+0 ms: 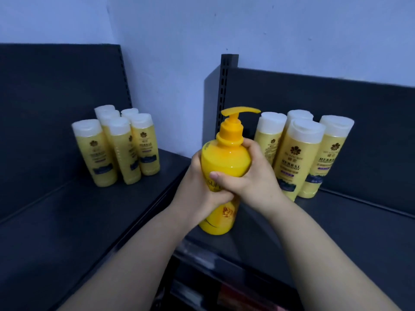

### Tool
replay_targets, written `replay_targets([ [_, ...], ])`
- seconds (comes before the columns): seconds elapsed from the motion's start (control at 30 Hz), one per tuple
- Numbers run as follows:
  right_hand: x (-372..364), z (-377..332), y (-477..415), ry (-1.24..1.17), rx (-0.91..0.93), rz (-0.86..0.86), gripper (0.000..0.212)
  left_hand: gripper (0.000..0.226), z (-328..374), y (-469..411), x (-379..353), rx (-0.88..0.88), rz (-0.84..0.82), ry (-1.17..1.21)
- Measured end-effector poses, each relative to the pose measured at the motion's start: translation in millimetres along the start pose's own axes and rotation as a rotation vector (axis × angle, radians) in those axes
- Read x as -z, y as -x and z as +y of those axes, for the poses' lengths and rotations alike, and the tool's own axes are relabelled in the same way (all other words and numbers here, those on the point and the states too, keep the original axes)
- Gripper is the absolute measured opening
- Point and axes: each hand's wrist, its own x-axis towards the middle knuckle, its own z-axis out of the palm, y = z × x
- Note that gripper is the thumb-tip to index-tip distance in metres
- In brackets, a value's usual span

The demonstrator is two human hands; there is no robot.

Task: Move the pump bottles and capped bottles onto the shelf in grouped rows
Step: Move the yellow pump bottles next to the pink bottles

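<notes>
Between shelves: both hands (226, 176) grip pump bottle (224, 158); capped bottles (298, 153) read "HERBAL"

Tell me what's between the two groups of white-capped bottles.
In the head view, the yellow pump bottle is between the left group and the right group, held by the left hand and right hand; the slotted shelf post stands behind it.

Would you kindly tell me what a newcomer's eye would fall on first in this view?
The bright yellow pump bottle at the centre, gripped by both the left hand and the right hand, draws the eye first. Behind it, a left cluster and a right cluster of white-capped bottles stand on the dark shelves.
</notes>
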Motion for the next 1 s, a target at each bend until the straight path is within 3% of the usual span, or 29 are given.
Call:
replay_targets([
  [0.23, 31, -42, 41, -0.124, 0.185, -0.112, 0.076, 0.092, 60, 65, 3, -0.039, 0.238, -0.098],
  [0.4, 26, -63, 74, -0.255, 0.265, -0.323, 0.069, 0.098, 77, 125, 13, 0.005, 0.404, -0.221],
  [0.73, -72, -96, 144, -0.405, 0.279, -0.684, 0.077, 0.076, 70, 250, 77, 0.327, 0.63, -0.287],
  [1.0, -159, -152, 197, -0.377, 0.386, -0.886, 0.062, 0.086, 54, 340, 152, 0.448, 0.751, -0.448],
])
